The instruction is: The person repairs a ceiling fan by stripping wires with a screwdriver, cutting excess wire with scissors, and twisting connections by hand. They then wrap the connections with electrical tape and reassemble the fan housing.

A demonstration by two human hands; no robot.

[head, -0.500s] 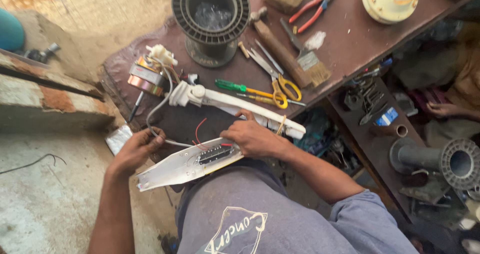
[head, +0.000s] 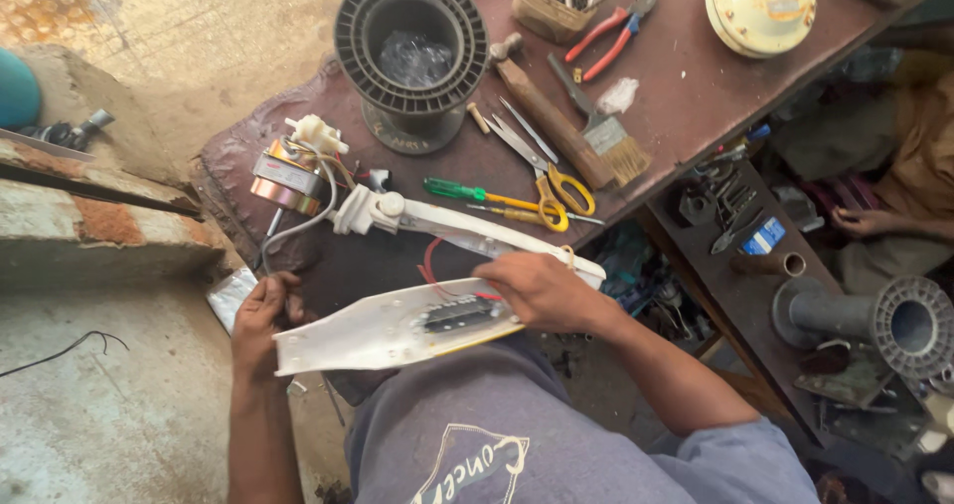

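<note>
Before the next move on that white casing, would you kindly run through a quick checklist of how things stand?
1. White casing half steadied at both ends: ok, left hand grips the narrow end, right hand rests on the wide end.
2. Switch block inside the casing visible: ok.
3. Red wire free of the right hand: cannot tell, it runs under the fingers.
4. Green-handled screwdriver within reach: ok, lying on the bench.
5. Second casing half clear of the scissors: ok, apart.
</note>
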